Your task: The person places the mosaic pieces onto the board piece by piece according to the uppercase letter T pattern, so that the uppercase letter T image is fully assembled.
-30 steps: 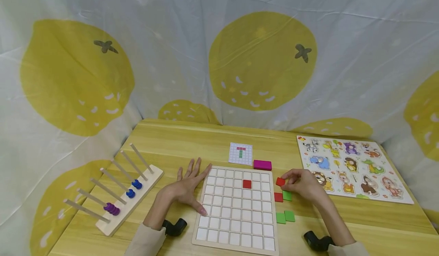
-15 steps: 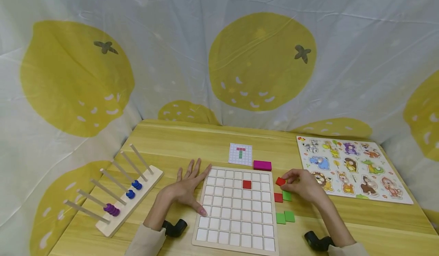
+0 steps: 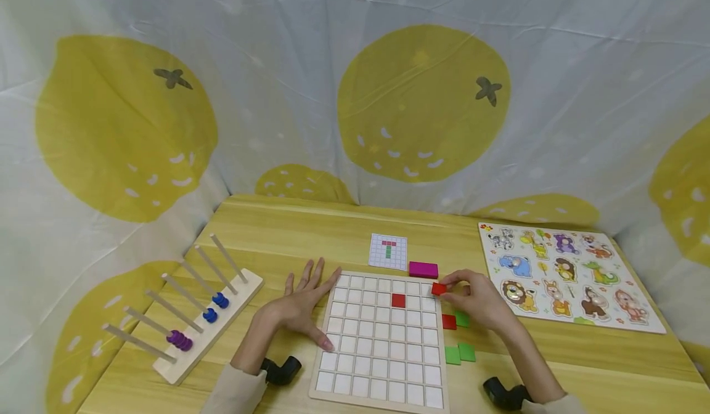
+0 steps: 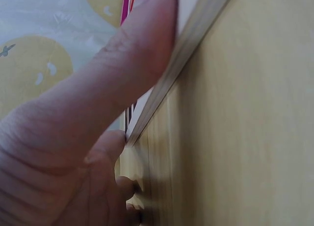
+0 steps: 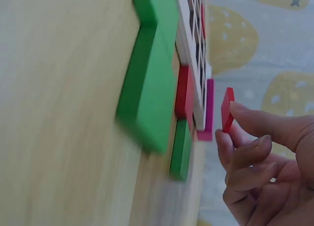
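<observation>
My right hand [image 3: 474, 296] pinches a red square tile [image 3: 439, 289] between thumb and fingers, over the upper right edge of the wooden grid board [image 3: 373, 342]. In the right wrist view that red tile [image 5: 227, 110] is held up off the table. My left hand [image 3: 299, 309] is spread along the board's left edge, thumb on the rim and fingers on the table beyond. One red tile [image 3: 398, 300] sits in a cell in the board's second row. Beside the board's right edge lie another red tile [image 3: 449, 321] and several green tiles [image 3: 452, 355].
Behind the board lie a pattern card [image 3: 387, 252] with a red and green T and a magenta block [image 3: 423, 270]. An animal puzzle board [image 3: 571, 278] is at the right. On the left stands a pegged wooden rack [image 3: 208, 334] with blue and purple beads.
My right hand has lifted the red tile from beside the board and moved it left, to the board's right edge. The left hand stays where it was.
</observation>
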